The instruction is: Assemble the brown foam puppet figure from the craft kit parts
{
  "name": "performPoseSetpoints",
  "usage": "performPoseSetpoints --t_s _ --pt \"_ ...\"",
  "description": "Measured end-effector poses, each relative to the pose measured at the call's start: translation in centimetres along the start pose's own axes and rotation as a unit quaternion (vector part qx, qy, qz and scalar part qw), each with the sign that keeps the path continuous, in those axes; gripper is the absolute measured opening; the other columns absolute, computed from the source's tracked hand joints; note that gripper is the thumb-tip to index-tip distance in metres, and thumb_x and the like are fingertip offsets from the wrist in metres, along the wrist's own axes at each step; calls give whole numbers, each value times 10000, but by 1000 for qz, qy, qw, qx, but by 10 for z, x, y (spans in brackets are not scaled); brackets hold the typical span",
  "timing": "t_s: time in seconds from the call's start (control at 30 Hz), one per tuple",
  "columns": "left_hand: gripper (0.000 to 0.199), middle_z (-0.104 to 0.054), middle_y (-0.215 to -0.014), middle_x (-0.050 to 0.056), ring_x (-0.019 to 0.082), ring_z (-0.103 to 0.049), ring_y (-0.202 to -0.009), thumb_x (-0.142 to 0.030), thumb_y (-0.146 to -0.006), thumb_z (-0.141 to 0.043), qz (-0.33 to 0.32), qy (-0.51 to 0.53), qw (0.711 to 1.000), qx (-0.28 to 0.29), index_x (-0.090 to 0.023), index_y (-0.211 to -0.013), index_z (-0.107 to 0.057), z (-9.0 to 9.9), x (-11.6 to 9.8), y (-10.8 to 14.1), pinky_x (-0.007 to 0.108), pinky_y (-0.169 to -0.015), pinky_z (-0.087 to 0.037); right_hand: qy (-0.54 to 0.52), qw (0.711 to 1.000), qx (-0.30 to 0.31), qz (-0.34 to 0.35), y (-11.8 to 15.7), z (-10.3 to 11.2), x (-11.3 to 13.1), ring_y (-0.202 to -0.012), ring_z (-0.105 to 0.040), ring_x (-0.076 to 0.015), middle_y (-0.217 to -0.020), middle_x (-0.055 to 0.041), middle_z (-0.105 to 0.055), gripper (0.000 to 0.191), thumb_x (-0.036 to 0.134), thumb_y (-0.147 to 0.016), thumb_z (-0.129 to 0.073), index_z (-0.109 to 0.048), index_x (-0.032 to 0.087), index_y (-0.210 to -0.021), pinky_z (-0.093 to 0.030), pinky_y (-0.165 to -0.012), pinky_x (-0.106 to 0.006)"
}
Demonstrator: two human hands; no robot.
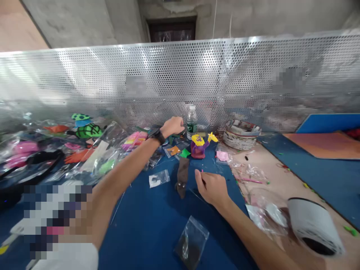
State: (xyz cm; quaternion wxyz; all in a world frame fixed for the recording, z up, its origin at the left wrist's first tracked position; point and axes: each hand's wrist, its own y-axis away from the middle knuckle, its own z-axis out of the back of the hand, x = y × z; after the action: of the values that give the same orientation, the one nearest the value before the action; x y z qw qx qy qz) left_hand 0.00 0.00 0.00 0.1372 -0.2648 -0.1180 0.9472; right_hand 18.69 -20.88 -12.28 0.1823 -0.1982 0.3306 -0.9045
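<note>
My left hand (173,126) reaches to the back of the table, left of a water bottle (192,123). Its fingers bend downward over small dark items, and their tips are hidden. Nearer to me, my right hand (212,186) is closed above the blue tabletop; a small pink tip shows over its fingers, too little to name. Between the hands lies a long grey-brown clay figure (182,176) with small eyes at its near end. Behind it stands a purple and yellow clay camel (199,145). A small bag with white clay (159,179) lies to the left.
Bagged clay and a green turtle figure (88,131) crowd the left side. A zip bag with dark clay (192,242) lies in front. On the right are a paper basket (242,134), a white roll-shaped container (313,223) and wrappers. A perforated metal panel (174,75) borders the back.
</note>
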Motion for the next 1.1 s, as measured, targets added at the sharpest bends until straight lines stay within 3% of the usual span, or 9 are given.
performPoseSetpoints --t_s 0.1,0.2,0.23,0.33,0.57,0.73,0.83,1.0,1.1 --pt "122 -699 -735 77 253 -667 -831 -273 -690 -741 -5 -61 997 56 -171 -667 -679 17 17 72 334 -825 -455 13 1000 -23 12 0 -3 2 -420 -528 -99 -479 -34 -635 557 339 -1006 -445 -612 175 -500 -167 -509 -293" --pt "268 -659 -640 61 223 -632 -683 -412 -756 -674 -32 -171 959 223 -181 -623 -646 14 37 145 310 -709 -446 30 998 -41 22 0 -4 5 -426 -526 -104 -479 -40 -639 537 332 -984 -468 -613 176 -491 -171 -511 -293" --pt "278 -672 -686 66 226 -629 -695 -447 -758 -670 -39 -181 956 228 -184 -669 -655 10 44 165 307 -699 -441 34 998 -46 27 0 -4 5 -433 -528 -106 -481 -41 -641 531 330 -978 -475 -610 176 -489 -177 -512 -292" --pt "380 -686 -898 117 265 -626 -815 -548 -778 -637 -40 -163 974 153 -175 -846 -662 -6 60 202 321 -709 -438 41 995 -76 50 0 -3 8 -448 -526 -107 -485 -35 -634 510 321 -967 -492 -588 175 -487 -202 -517 -288" --pt "312 -600 -777 42 175 -549 -731 -453 -884 -575 -99 51 991 74 -191 -728 -514 -15 68 205 286 -691 -408 -33 991 -96 82 -1 12 20 -480 -490 -104 -506 4 -540 443 285 -984 -487 -548 189 -556 -290 -515 -268" --pt "266 -544 -655 -32 114 -510 -597 -450 -936 -552 -103 308 945 45 -193 -880 -518 -10 47 211 228 -574 -384 -164 980 -77 80 2 17 34 -522 -494 -85 -925 -51 -673 240 320 -989 -531 -701 183 -1090 -448 -574 -238" --pt "305 -553 -650 -23 101 -491 -569 -470 -932 -573 -116 335 934 32 -169 -902 -610 -11 28 221 218 -545 -374 -205 972 -73 84 6 15 39 -539 -527 -84 -1049 -76 -673 287 331 -979 -564 -688 206 -1205 -503 -598 -248" --pt "326 -620 -743 2 100 -490 -598 -475 -944 -558 -116 320 939 -38 -173 -910 -675 -17 11 234 226 -566 -380 -239 965 -57 95 8 14 44 -638 -631 -124 -951 -50 -735 253 323 -983 -557 -746 246 -1133 -531 -630 -252" --pt "337 -653 -800 18 117 -526 -643 -481 -947 -542 -115 310 942 -51 -177 -906 -681 -19 10 236 236 -596 -400 -243 968 -26 59 7 16 44 -665 -660 -152 -876 -48 -753 258 331 -979 -546 -755 234 -1095 -529 -630 -261"
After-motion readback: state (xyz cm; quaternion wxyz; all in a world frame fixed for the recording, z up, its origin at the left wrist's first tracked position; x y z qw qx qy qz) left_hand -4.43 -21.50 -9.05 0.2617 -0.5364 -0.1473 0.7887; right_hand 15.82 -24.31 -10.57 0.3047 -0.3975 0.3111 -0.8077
